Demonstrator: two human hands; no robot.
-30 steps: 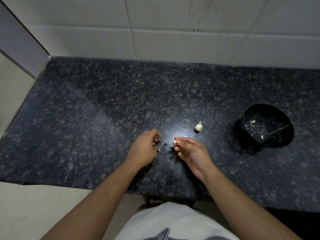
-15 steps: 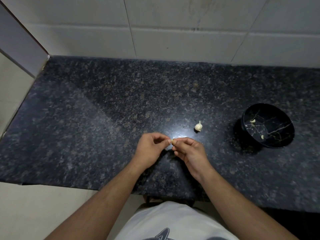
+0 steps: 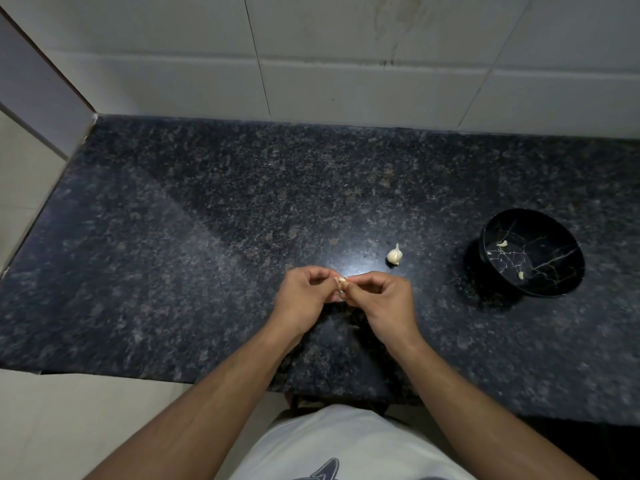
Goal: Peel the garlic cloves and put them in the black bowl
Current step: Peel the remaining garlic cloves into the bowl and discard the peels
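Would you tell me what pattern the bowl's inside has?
Black with thin gold, crack-like veins, seen in the head view.

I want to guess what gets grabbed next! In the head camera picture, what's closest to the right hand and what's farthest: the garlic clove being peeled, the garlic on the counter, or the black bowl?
1. Garlic clove: pinched between both hands, at the right hand's fingertips.
2. Garlic bulb: on the counter, just beyond that hand.
3. Black bowl: far off to the right.
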